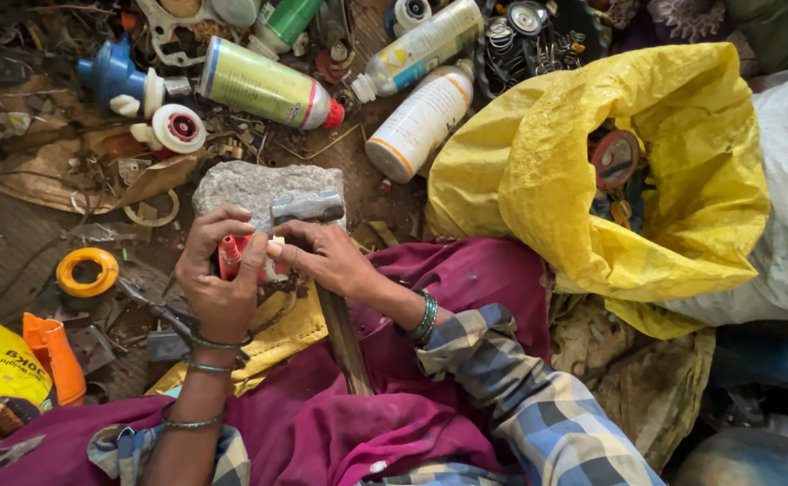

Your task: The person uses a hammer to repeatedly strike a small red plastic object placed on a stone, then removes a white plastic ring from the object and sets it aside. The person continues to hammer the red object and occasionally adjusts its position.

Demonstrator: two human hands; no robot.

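While the person sits on the floor with a magenta cloth [340,423] across the lap, both hands meet over a small red and white part [232,256] just in front of a grey stone block [250,187]. The left hand [218,288] has its fingers curled around the part and holds it upright; the right hand [326,256] pinches the part's white end from the other side, fingers narrow. A hammer [308,207] lies with its steel head on the stone, its wooden handle running back under the right hand to the lap. Beyond the stone lie spray cans and bottles, among them a green can [263,85] and a white bottle [421,121]. An open yellow sack [538,153] stands to the right, an orange ring [88,272] to the left.
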